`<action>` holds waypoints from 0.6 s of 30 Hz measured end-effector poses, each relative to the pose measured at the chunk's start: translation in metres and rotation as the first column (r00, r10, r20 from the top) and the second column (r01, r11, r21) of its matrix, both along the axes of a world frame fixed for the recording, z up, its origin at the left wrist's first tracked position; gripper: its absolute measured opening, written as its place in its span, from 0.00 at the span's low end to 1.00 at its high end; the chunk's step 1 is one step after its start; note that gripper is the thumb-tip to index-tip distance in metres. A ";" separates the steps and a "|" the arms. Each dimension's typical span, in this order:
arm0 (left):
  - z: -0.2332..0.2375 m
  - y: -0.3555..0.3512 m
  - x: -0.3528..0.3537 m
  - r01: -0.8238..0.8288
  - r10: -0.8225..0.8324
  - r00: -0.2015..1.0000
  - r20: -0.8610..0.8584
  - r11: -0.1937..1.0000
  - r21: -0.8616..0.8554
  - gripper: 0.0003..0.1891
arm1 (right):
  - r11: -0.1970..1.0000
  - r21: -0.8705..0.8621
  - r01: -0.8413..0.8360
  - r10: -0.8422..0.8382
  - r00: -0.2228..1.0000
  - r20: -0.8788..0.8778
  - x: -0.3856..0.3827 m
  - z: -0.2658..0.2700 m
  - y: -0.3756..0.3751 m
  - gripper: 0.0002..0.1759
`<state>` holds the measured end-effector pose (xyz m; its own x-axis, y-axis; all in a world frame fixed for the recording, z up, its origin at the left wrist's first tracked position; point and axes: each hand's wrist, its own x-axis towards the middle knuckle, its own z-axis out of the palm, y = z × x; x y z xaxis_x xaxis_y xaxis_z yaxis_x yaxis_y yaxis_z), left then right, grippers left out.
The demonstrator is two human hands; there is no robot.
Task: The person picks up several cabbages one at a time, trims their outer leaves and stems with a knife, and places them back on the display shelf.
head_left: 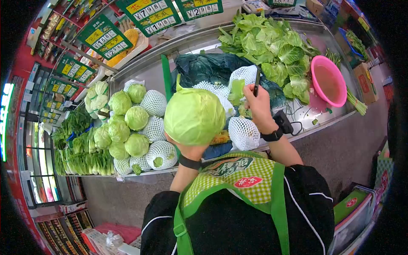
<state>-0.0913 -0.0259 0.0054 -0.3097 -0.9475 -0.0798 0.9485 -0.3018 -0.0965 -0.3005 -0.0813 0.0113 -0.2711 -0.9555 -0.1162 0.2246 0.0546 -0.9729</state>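
A pale green cabbage (194,117) rests on my left hand (191,151), which holds it from below; most of the fingers are hidden behind it. My right hand (258,106) is closed around a slim black-handled knife (257,80) pointing up. A torn cabbage leaf (236,92) hangs at the fingertips of that hand. Below it lies a white foam net (244,134), and more foam netting (217,94) is behind the held cabbage. Dark green plastic sheeting (204,68) covers part of the metal counter behind both hands.
Cabbages (119,129), several in foam nets, are stacked at left beside leafy greens (85,157). Loose outer leaves (276,51) pile up at the back right. A pink basin (329,80) of murky water stands near the counter's right end. Price signs (148,17) hang over the back.
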 end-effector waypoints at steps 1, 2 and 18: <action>0.006 0.000 -0.002 -0.004 0.003 0.999 -0.046 1.000 -0.017 0.43 | 1.000 -0.001 0.001 -0.001 1.000 -0.002 0.001 0.003 0.005 0.08; 0.008 -0.001 -0.001 -0.006 0.017 0.992 0.124 0.996 -0.092 0.44 | 0.993 -0.121 0.004 -0.020 0.991 -0.133 0.004 0.008 0.011 0.07; 0.015 0.011 0.002 -0.126 0.249 0.777 0.579 0.962 -0.244 0.50 | 0.723 -0.656 -0.217 -0.212 0.834 -0.510 0.043 0.034 0.042 0.08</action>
